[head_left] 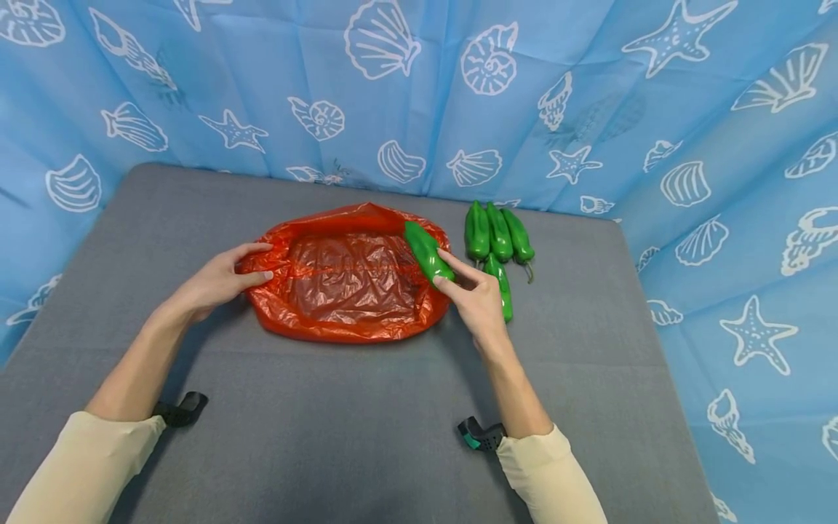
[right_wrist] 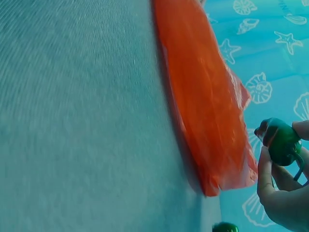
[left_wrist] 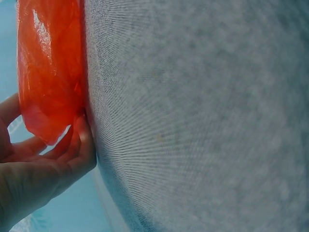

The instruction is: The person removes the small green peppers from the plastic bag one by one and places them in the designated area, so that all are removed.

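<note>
A red plastic bag (head_left: pixel 347 331) lies spread open on the grey table, its mouth facing up. At its left end, my left hand (head_left: pixel 219 280) grips the rim, thumb and fingers over the edge; the left wrist view shows the hand (left_wrist: pixel 53 164) around the end of the bag (left_wrist: pixel 50 72). My right hand (head_left: pixel 478 295) pinches a green pepper (head_left: pixel 425 251) by its stem end, tilted over the bag's right rim. In the right wrist view this pepper (right_wrist: pixel 280 140) is above the bag (right_wrist: pixel 203 96), its curved stem near the palm.
Several more green peppers (head_left: pixel 499 236) lie grouped to the right of the bag, one of them (head_left: pixel 496 271) partly behind my right hand. The grey table (head_left: pixel 353 422) ends at the back against a blue curtain (head_left: pixel 432 109) with white shell prints.
</note>
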Available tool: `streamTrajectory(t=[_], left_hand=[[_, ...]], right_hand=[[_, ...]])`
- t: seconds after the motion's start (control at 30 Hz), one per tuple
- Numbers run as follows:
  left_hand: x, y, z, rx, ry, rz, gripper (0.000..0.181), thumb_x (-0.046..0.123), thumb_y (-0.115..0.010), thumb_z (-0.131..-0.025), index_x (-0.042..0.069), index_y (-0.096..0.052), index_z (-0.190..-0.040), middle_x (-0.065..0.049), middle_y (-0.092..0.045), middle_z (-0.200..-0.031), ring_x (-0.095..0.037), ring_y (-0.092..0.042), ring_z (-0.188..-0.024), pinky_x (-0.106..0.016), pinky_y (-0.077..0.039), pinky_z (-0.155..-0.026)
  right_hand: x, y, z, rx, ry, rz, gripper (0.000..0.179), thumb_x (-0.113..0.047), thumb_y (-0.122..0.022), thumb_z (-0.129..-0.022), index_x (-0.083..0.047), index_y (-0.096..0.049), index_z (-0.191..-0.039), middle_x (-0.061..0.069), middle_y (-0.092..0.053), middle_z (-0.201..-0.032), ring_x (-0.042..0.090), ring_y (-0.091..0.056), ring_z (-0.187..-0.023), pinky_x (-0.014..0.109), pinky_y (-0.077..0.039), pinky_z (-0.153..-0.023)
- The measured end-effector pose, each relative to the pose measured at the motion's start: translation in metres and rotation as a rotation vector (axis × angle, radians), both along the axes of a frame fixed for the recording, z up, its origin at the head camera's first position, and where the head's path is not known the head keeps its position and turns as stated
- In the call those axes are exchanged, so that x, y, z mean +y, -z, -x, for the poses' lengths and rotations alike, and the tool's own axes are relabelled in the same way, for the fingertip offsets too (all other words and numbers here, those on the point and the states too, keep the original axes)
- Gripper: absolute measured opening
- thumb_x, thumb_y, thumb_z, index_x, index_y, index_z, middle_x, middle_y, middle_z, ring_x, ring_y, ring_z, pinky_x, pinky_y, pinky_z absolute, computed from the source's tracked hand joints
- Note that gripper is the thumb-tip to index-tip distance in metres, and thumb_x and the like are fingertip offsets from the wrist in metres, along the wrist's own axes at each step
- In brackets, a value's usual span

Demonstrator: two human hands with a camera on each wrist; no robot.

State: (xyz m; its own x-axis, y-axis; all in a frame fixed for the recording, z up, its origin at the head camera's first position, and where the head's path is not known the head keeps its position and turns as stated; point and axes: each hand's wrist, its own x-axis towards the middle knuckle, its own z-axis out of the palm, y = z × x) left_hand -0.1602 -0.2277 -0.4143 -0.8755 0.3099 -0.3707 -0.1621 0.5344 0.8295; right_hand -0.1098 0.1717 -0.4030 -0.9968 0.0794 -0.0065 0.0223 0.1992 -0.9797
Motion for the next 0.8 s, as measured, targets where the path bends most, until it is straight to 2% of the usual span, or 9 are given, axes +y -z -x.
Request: streamTrajectory(t=[0.13,0.23,0.5,0.8], left_hand=[[0.0,0.0,0.0,-0.006,-0.001,0.002,0.069,0.029,-0.057,-0.103,0.008,-0.022,-0.158,-0.03,-0.031,-0.149,-0.018,-0.061,-0.09,-0.034,-0.052,-0.076],[0.0,0.001,0.0,-0.014,-0.004,0.002,0.068,0.029,-0.056,-0.103,0.009,-0.022,-0.158,-0.029,-0.032,-0.148,-0.018,-0.06,-0.086,-0.035,-0.052,-0.073],[-0.002,0.002,0.002,-0.021,-0.011,0.0,0.069,0.029,-0.056,-0.103,0.01,-0.021,-0.158,-0.027,-0.035,-0.143,-0.016,-0.057,-0.079,-0.035,-0.051,-0.068],[-0.004,0.005,0.003,-0.014,-0.007,-0.007,0.067,0.032,-0.055,-0.103,0.009,-0.023,-0.158,-0.025,-0.036,-0.143,-0.016,-0.056,-0.081,-0.035,-0.05,-0.069]], right_hand=[[0.009,-0.001,-0.001,0.015,0.004,0.023,0.043,-0.014,-0.077,-0.087,-0.021,-0.069,-0.128,0.003,-0.064,-0.132,0.018,-0.06,-0.12,0.027,-0.049,-0.094],[0.016,-0.002,-0.002,0.012,0.014,0.036,0.042,-0.013,-0.075,-0.089,-0.02,-0.068,-0.13,0.005,-0.064,-0.132,0.02,-0.063,-0.116,0.026,-0.051,-0.09],[0.035,-0.007,-0.006,0.006,0.054,0.05,0.041,-0.012,-0.071,-0.093,-0.016,-0.065,-0.133,0.009,-0.063,-0.133,0.02,-0.063,-0.115,0.025,-0.052,-0.086],[0.053,-0.002,-0.013,-0.014,0.106,0.038,0.041,-0.009,-0.07,-0.093,-0.012,-0.064,-0.134,0.009,-0.061,-0.136,0.016,-0.063,-0.115,0.022,-0.052,-0.085]])
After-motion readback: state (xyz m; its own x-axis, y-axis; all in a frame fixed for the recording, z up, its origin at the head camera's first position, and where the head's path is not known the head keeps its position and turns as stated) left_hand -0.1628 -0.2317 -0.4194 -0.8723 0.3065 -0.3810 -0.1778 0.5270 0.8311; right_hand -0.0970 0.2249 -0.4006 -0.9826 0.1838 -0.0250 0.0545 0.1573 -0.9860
